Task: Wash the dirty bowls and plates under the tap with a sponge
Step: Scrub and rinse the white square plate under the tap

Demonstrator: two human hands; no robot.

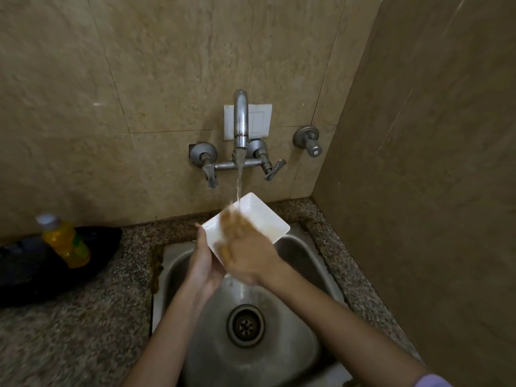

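Under the curved steel wall tap (241, 121), a white rectangular shallow bowl of glossy ceramic or plastic (268, 222) is held tilted above the round stainless-steel sink (301, 252), with the water stream (239, 185) landing near its far corner. The left grip (202, 263) clasps the bowl's near-left edge from below. The right grip (248, 255) lies over the inner face, motion-blurred. Whether it is clenched round a sponge cannot be told. The step appears to be scrubbing under the flow. It is best done with the bowl tilted to drain, strokes reaching the corners and the supporting clasp firm on the slippery rim. The bowl's far-right half projects beyond both grips.
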